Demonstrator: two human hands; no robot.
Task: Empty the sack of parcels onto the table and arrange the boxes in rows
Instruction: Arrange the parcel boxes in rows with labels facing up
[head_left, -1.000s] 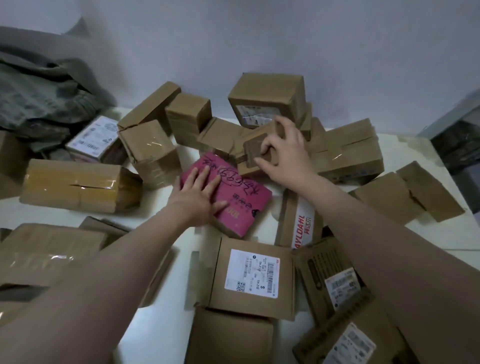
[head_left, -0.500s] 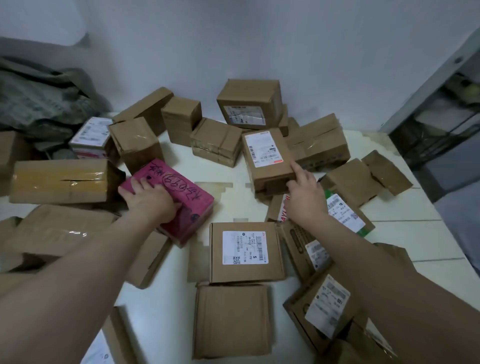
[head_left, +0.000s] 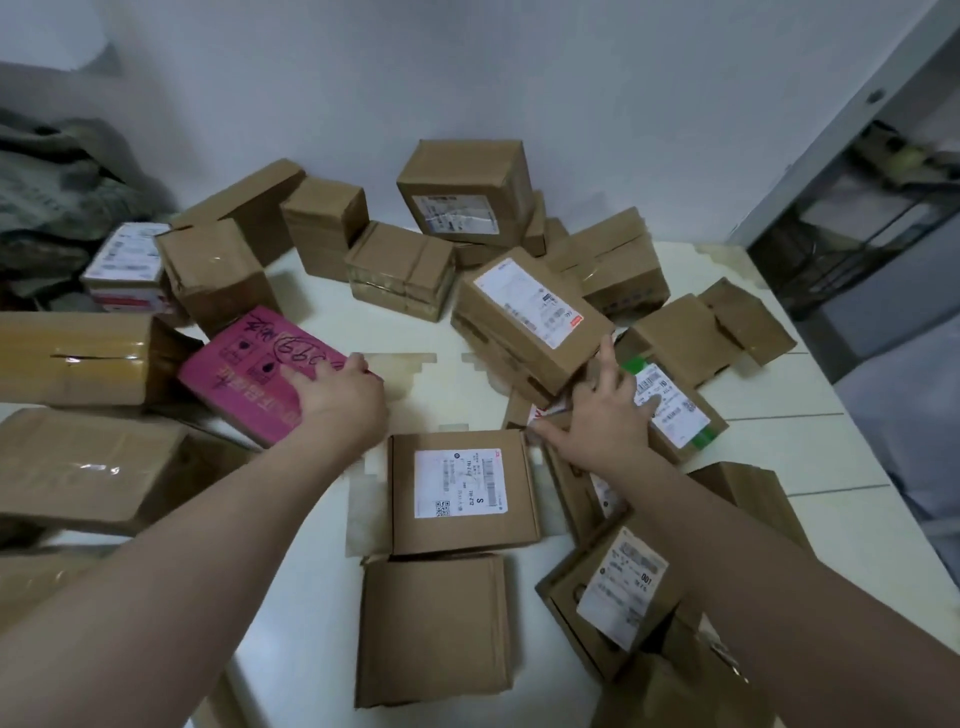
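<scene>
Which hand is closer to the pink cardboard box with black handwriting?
Left. The left hand rests on the pink cardboard box; the right hand is off it, farther right.

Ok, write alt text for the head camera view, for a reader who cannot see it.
Two bare hands reach over a white table strewn with brown cardboard parcels, not yet in rows. The left hand rests on a pink box with handwriting; the right hand, fingers spread, touches labelled boxes. A crumpled sack lies far left.
</scene>
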